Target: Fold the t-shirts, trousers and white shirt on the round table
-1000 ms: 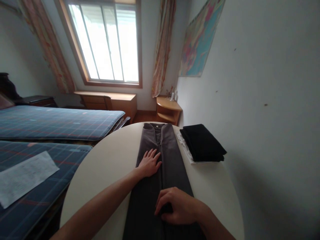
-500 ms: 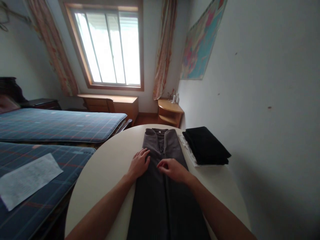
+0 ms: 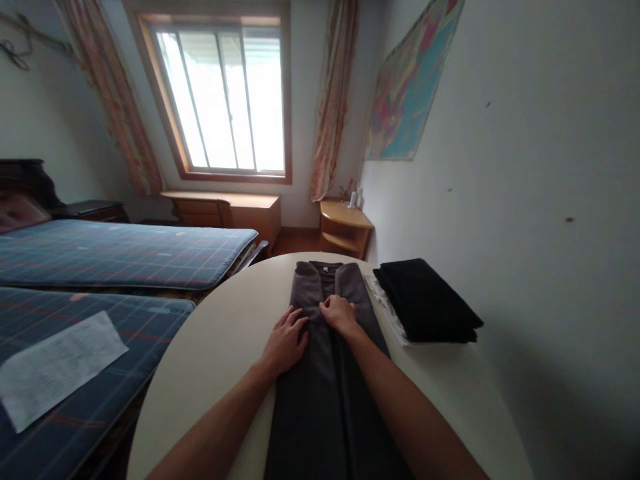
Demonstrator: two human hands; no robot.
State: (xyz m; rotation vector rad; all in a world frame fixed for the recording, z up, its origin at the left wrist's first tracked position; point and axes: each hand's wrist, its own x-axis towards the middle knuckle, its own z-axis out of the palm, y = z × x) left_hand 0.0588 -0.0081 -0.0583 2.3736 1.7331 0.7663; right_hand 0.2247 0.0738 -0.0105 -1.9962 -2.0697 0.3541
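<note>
Pale wall (image 3: 540, 147) fills the view from one to three o'clock, with twelve straight ahead of the wearer; toward ten lie a far plaid mattress (image 3: 125, 250) and a nearer plaid mattress (image 3: 155, 327). At eleven stands a bright window (image 3: 225, 100). Round and cream, the table (image 3: 215, 347) spans the foreground, a coloured map (image 3: 420, 80) hanging beyond it at one. Across the tabletop, from its twelve o'clock rim toward six, lies a dark grey garment (image 3: 313, 407). Folded black cloth (image 3: 427, 300) sits at the table's one o'clock, just beside the garment. On the nearer mattress rests a sheet of paper (image 3: 63, 370). The left hand (image 3: 285, 343), fingers loosely spread, touches the garment's left edge at eleven; the right hand (image 3: 340, 313), fingers bent, is at its middle toward twelve, though whether it pinches fabric I cannot tell. Smallest is a white label (image 3: 325, 269) at the garment's far end.
</note>
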